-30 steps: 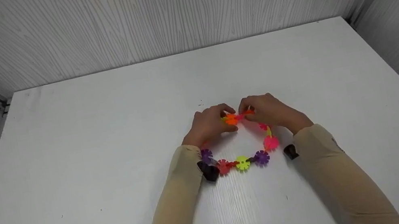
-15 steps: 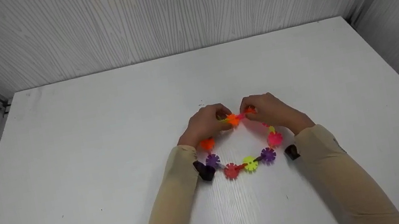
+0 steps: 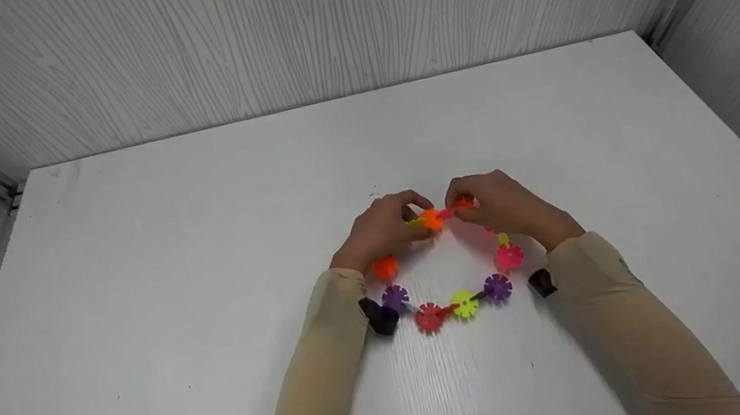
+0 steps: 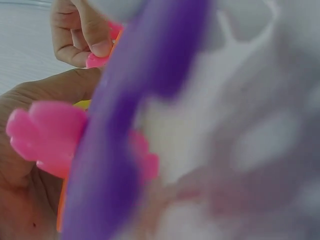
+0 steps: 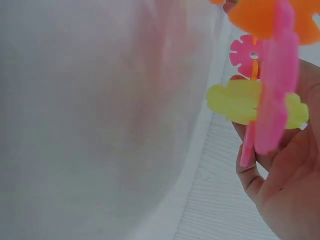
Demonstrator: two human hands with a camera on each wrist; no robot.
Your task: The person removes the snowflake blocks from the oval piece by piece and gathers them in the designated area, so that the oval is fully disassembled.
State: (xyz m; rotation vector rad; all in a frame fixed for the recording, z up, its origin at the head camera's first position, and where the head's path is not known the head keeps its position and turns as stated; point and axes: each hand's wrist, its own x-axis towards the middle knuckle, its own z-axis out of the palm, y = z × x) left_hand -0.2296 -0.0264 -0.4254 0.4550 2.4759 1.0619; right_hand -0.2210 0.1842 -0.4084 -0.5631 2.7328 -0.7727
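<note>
Slotted snowflake discs, brightly coloured, are linked edge to edge in a chain that curves into a ring on the table. A red disc (image 3: 429,318) and a yellow-green disc (image 3: 465,304) lie at its near side. At the far side my left hand (image 3: 378,231) pinches the chain beside an orange disc (image 3: 431,219). Just to the right, my right hand (image 3: 507,208) pinches another orange disc (image 3: 464,203) between thumb and fingers. A blurred purple disc (image 4: 140,80) hides much of the left wrist view. Pink (image 5: 280,75) and yellow (image 5: 232,102) discs partly cover the right hand in its wrist view.
The white tabletop (image 3: 198,268) carries a few small dark marks. Grey wood-grain panels (image 3: 323,25) stand behind it and at both sides. Black wrist cameras (image 3: 380,316) sit at the sleeve cuffs, close to the chain.
Over the second, the ring's near side has shifted slightly right and toward me, and an orange disc by the left wrist has come into view. The left hand moved slightly left; both hands keep hold.
</note>
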